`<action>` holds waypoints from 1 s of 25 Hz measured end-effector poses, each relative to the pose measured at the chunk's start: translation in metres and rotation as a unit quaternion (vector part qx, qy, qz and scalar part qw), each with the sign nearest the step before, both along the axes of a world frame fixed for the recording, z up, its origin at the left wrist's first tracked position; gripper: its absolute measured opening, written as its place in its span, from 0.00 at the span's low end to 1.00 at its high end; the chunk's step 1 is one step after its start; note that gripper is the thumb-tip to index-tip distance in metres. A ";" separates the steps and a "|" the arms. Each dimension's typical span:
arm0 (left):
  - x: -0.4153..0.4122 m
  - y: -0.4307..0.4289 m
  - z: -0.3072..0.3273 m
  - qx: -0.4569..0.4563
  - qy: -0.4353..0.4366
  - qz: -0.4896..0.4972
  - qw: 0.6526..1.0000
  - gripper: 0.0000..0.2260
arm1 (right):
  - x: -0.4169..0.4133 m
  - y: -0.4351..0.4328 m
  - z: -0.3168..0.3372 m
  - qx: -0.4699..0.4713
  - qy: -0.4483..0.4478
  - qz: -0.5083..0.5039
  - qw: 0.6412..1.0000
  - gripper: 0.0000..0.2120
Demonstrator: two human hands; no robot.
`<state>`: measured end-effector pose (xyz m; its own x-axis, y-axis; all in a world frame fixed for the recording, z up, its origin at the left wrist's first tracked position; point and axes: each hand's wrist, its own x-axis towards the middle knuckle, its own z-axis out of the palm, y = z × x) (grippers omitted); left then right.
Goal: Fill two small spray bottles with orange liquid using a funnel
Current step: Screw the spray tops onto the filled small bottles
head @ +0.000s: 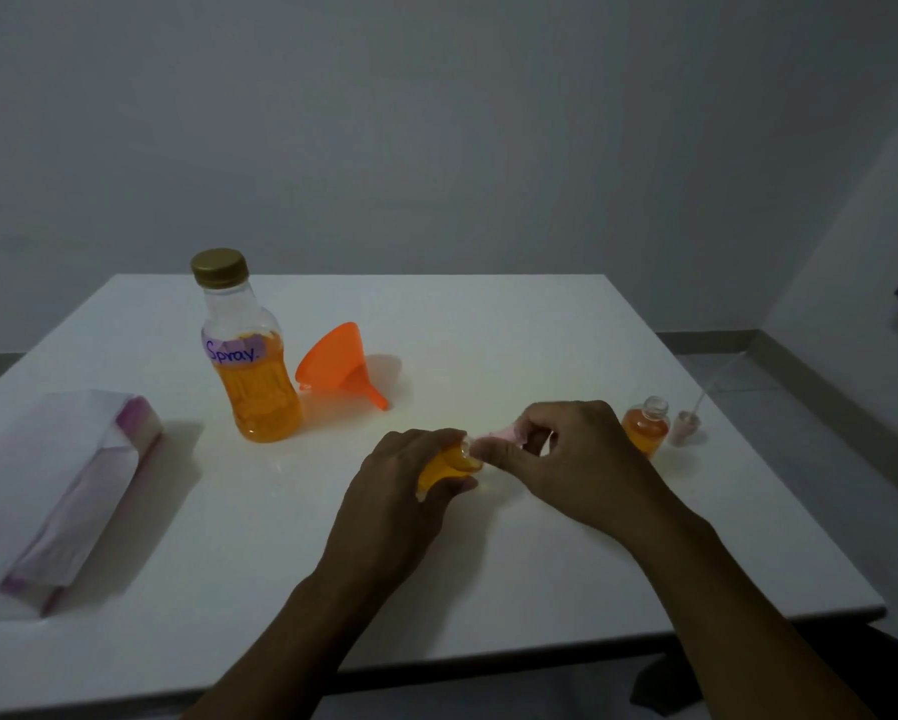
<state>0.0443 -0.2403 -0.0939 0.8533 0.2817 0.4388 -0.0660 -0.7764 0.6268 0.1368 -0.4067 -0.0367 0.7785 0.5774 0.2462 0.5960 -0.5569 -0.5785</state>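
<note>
My left hand [402, 475] grips a small spray bottle [444, 467] full of orange liquid, tilted toward the right. My right hand [566, 449] pinches its pink spray cap [501, 434] at the bottle's neck. A second small bottle [646, 426], uncapped and holding orange liquid, stands to the right. Its spray cap with a long dip tube [688, 420] lies just beside it. The large bottle labelled "Spray" [252, 356], gold-capped and half full of orange liquid, stands at the left. An orange funnel [340, 363] lies on its side next to it.
A white and purple packet of tissues [67, 491] lies at the table's left. The white table [488, 324] ends close to the right of the second bottle, with floor and a wall beyond.
</note>
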 end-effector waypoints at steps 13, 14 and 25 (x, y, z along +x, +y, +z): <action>-0.003 -0.004 0.003 0.037 -0.013 -0.020 0.999 0.18 | -0.004 0.012 -0.004 -0.008 0.021 0.017 1.000 0.25; -0.003 -0.004 0.003 0.054 -0.019 -0.016 0.998 0.18 | -0.006 0.015 -0.002 -0.013 0.053 0.000 0.999 0.26; -0.003 -0.009 0.003 -0.085 0.022 0.020 0.996 0.17 | -0.016 0.011 0.017 0.167 0.263 -0.041 0.949 0.24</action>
<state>0.0411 -0.2491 -0.0912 0.8578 0.3822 0.3436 -0.0069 -0.6598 0.7514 0.1205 -0.3955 -0.0200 0.8836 0.4673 -0.0298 0.1390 -0.3224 -0.9363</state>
